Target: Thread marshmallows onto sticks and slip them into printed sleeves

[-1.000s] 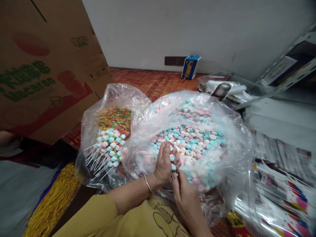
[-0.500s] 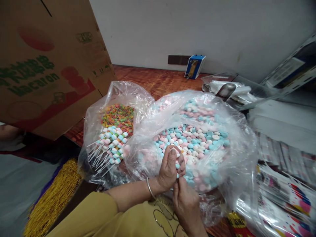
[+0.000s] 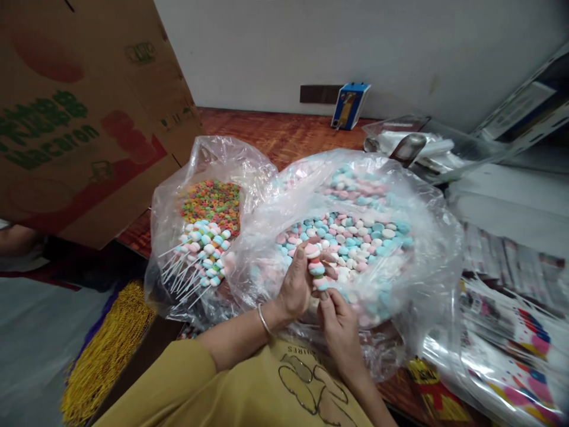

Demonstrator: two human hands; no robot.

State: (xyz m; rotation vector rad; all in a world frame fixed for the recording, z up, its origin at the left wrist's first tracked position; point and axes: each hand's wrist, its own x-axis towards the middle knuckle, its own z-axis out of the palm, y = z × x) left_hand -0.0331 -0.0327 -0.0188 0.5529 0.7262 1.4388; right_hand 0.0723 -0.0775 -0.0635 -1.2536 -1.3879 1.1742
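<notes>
Here we are, both hands busy over the big clear plastic bag of pink, blue and white marshmallow candies point(image 3: 355, 237). The left hand point(image 3: 296, 287) is curled around a thin white stick threaded with pastel marshmallows point(image 3: 315, 267), fingers pinching the stack near its top. The right hand point(image 3: 338, 323), at 5 o'clock from the left, pinches the stick's lower end; the stick itself is barely visible there. About 3 pieces sit on this skewer, so by my reading it's partly filled. At 9 o'clock, the smaller clear bag point(image 3: 169, 237) holds a pile of finished marshmallow skewers point(image 3: 200, 252) in front of multicoloured ring candies point(image 3: 211, 201). Plenty done, but loose candies by the heap remain. A brown cardboard box point(image 3: 84, 118) looms at 10 o'clock.
</notes>
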